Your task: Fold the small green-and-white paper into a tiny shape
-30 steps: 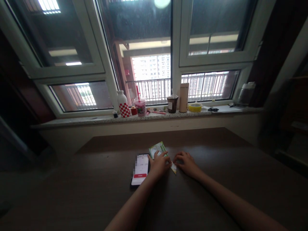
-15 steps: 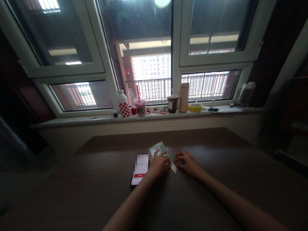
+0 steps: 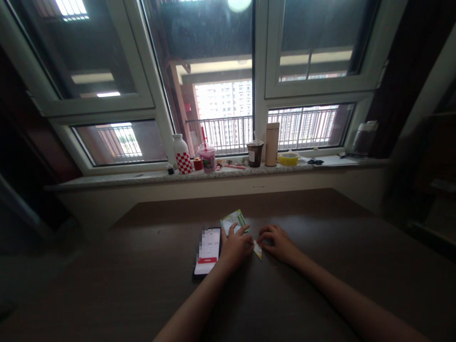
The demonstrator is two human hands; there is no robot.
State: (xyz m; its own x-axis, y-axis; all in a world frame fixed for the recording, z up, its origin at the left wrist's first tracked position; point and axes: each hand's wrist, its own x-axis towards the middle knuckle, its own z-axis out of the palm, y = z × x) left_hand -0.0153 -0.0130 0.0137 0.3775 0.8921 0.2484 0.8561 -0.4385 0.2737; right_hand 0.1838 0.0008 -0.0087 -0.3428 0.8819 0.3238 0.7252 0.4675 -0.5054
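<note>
A small, pointed piece of folded paper (image 3: 258,251), whitish with yellow marks, lies on the table between my two hands. My left hand (image 3: 236,247) pinches its left edge with thumb and forefinger, while the other fingers stretch forward over a green-and-white printed sheet or packet (image 3: 233,219). From the right, the curled fingers of my right hand (image 3: 276,241) hold the paper's upper right edge. The fingertips partly cover the paper. Left of my left hand lies a phone (image 3: 207,254) with a lit timer screen and a red button.
Along the windowsill (image 3: 153,178) beyond the brown table (image 3: 142,294) stand a checkered bottle (image 3: 183,159), a pink drink cup (image 3: 207,159), a dark drink cup (image 3: 255,154), a tan flask (image 3: 272,145), a yellow tape roll (image 3: 289,159) and black scissors (image 3: 315,162).
My left hand's raised fingers have shifted slightly, spreading a little over the printed sheet. Both hands otherwise stay at the folded paper, which has barely moved.
</note>
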